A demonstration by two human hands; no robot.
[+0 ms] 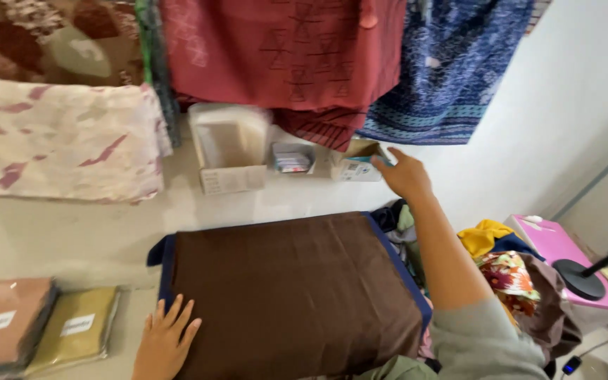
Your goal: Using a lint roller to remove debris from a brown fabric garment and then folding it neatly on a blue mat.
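A folded brown cloth [293, 295] is laid flat on the floor [72, 236], over a dark blue layer whose edge shows along its left and right sides. The left hand [165, 341] is pressed palm down on the near left corner of the brown cloth, with the fingers spread wide and nothing held in them. The right hand [404, 172] is stretched well past the far right corner of the cloth, up to a small open cardboard box [355, 162] set against the wall; the fingertips are at the box's right edge, loosely spread, and whether anything is pinched between them cannot be told. The right forearm is bare down to a grey sleeve [490, 345].

Left of that box, a small tray of cards [293, 158] and a larger box holding clear plastic bags [230, 148] are lined up along the wall. Red [283, 49] and blue patterned fabrics [452, 70] are hung above them, and a pale pink marbled fabric [58, 137] is draped at the far left. Two bagged folded cloths, one pink [5, 324] and one olive [75, 331], are laid by the near left corner of the floor. A heap of mixed clothes [504, 264] and a pink box [564, 257] are seen to the right of the brown cloth.
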